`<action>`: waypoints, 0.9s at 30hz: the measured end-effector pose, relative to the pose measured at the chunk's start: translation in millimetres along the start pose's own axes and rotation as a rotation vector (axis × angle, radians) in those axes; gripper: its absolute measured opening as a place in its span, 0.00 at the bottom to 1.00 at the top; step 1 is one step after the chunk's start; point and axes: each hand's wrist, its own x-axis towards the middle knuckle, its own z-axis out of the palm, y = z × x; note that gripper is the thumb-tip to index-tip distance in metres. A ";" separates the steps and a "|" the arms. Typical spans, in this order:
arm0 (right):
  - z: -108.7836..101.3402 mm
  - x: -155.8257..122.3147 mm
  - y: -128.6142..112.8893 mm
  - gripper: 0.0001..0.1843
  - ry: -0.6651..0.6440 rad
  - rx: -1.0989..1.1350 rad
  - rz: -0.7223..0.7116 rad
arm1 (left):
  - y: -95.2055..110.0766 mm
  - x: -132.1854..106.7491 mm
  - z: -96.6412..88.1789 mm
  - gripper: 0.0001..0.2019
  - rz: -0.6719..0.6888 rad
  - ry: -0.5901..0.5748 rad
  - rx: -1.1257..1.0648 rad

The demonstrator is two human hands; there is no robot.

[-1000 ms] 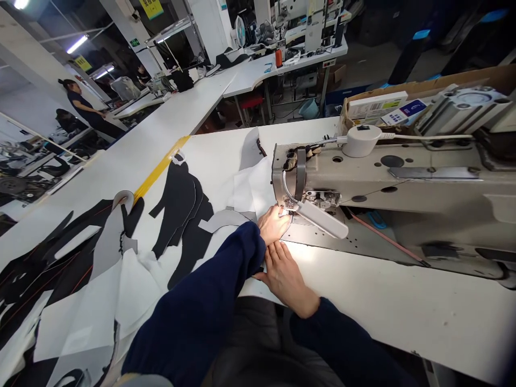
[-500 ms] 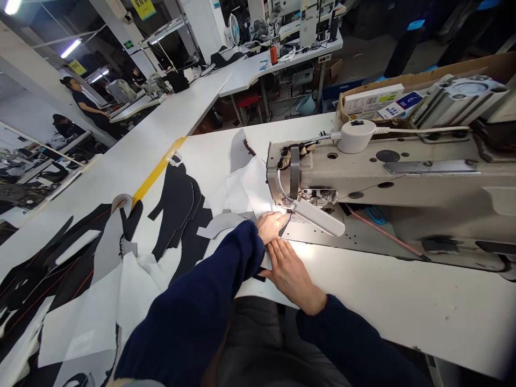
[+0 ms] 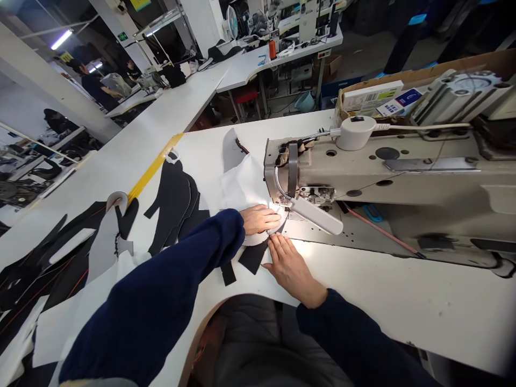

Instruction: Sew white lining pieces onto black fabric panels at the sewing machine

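My left hand lies flat with fingers stretched out, pressing on a white and grey fabric piece beside the needle area of the sewing machine. Close in front of it, my right hand rests palm down, its fingers spread at the edge of the fabric and its thumb pointing left. A black fabric strip sticks out between the two hands. The machine's lit lamp arm hangs just right of my fingers. The stitching point itself is partly hidden by the lamp arm and my left fingers.
Black cut pieces lie on the white table left of the machine. Further left is a heap of black, grey and white fabric. Yellow tape crosses the tabletop. Behind the machine stands a cardboard box with small boxes.
My left hand has moved left and flattened on the fabric. Black strips show in front of it, formerly covered by my sleeve. My right hand has stayed almost in place.
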 end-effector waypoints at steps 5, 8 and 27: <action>-3.4 1.5 2.7 0.35 -0.002 -0.018 -0.024 | 10.5 4.1 11.0 0.17 -0.135 -0.021 -0.080; -4.9 3.0 7.0 0.37 -0.006 -0.020 -0.016 | 11.5 9.7 11.1 0.18 -0.164 -0.027 -0.135; -18.2 -4.5 17.1 0.22 -0.004 0.045 -0.080 | 40.7 28.4 2.0 0.14 -0.800 0.246 -0.486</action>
